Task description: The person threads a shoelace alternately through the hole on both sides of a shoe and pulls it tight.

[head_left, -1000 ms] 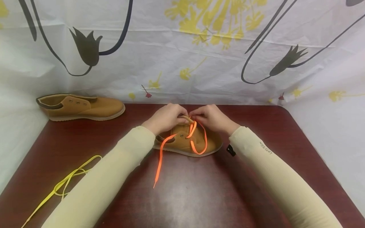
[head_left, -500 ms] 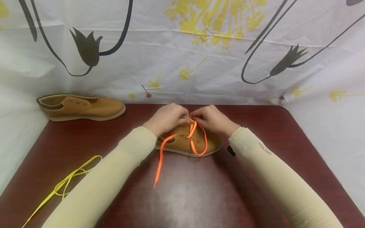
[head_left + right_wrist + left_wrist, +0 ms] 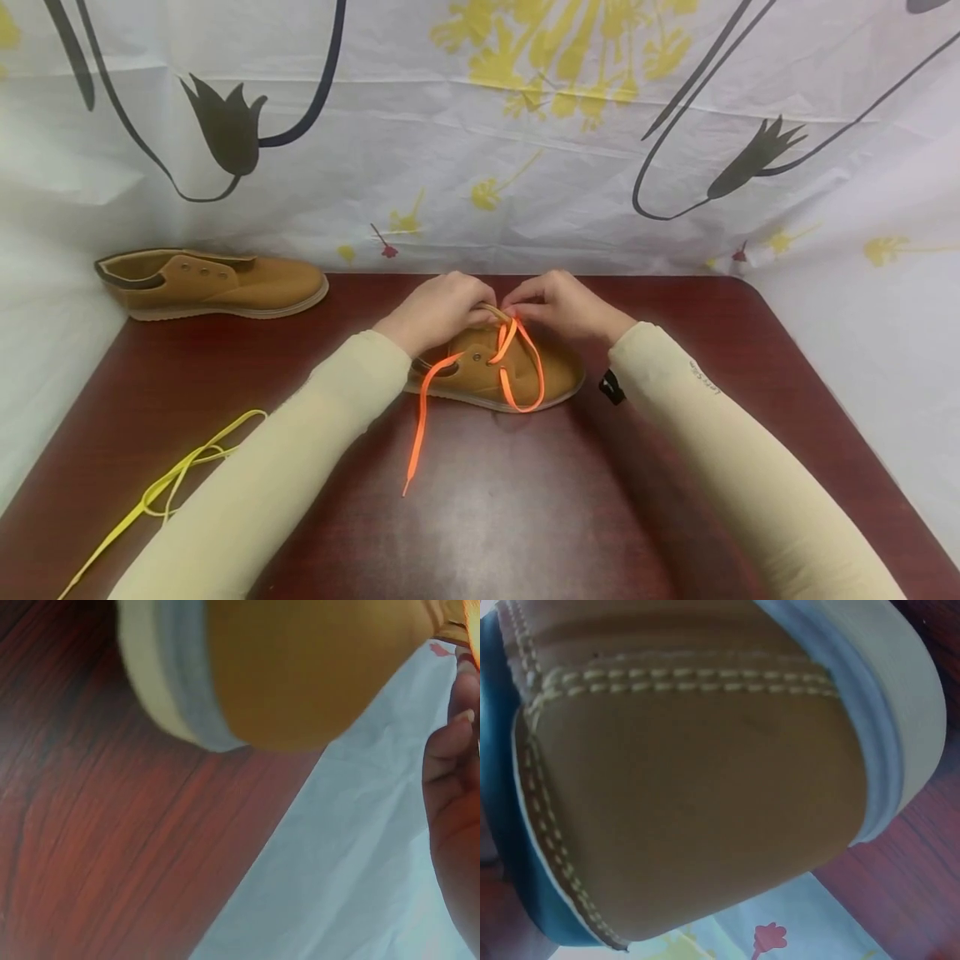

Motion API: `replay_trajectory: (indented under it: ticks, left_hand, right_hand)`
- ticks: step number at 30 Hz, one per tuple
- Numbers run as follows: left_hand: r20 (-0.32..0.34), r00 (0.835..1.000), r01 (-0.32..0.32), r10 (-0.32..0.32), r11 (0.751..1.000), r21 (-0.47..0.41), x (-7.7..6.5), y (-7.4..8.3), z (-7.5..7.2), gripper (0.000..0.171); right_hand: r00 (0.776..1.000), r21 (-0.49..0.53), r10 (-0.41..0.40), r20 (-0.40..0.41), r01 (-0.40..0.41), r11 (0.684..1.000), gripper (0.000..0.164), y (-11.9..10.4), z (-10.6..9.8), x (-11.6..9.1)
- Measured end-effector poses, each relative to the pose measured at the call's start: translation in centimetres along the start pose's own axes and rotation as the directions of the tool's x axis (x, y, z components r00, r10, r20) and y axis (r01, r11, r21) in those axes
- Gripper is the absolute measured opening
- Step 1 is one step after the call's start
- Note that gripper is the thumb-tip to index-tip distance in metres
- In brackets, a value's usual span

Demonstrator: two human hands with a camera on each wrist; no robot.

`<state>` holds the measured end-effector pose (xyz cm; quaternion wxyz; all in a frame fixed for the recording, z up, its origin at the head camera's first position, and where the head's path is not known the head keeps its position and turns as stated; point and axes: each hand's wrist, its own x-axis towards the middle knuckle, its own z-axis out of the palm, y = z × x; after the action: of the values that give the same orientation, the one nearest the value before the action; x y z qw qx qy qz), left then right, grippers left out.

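pinching orange lace (image 3: 506,340), r sleeve (image 3: 731,454) txt (image 3: 705,379) blurry

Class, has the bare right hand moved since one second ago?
Yes, slightly: the right hand has shifted up and rightward against the back edge of the dark-red wooden table.

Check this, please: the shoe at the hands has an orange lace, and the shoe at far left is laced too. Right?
Not fully: in the head view, the far-left shoe has no lace in its visible eyelets. The other shoe does have an orange lace.
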<state>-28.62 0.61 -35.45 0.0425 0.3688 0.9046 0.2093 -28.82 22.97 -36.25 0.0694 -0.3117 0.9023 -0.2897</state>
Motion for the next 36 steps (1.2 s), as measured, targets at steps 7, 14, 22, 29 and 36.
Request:
replay_trajectory:
  ticks: [7,14,22,29,36]
  left_hand:
    - [-0.004,0.999,-0.032,0.032,0.999,0.000,0.1,-0.1,0.0,0.014]
    - [-0.005,1.000,-0.021,0.021,0.999,0.025,0.2,-0.1,-0.1,0.015]
    - [-0.010,1.000,-0.025,0.025,1.000,0.013,0.1,-0.1,0.0,0.013]
    - [0.001,0.999,-0.047,0.047,0.999,-0.017,-0.1,-0.2,-0.1,0.013]
    - [0.049,0.997,-0.053,0.054,0.998,-0.019,-0.2,-0.5,-0.4,0.015]
  right_hand:
    - [0.993,0.185,0.088,0.077,-0.101,0.978,0.021,0.8,0.2,0.2]
    - [0.974,0.323,0.210,0.086,-0.227,0.919,0.025,0.8,1.1,0.4]
    - [0.963,0.380,0.234,0.133,-0.267,0.885,0.027,0.7,1.6,0.6]
    - [0.967,0.390,0.210,0.146,-0.251,0.886,0.025,0.8,1.6,0.7]
    - [0.968,0.366,0.215,0.128,-0.248,0.897,0.024,1.1,1.5,0.7]
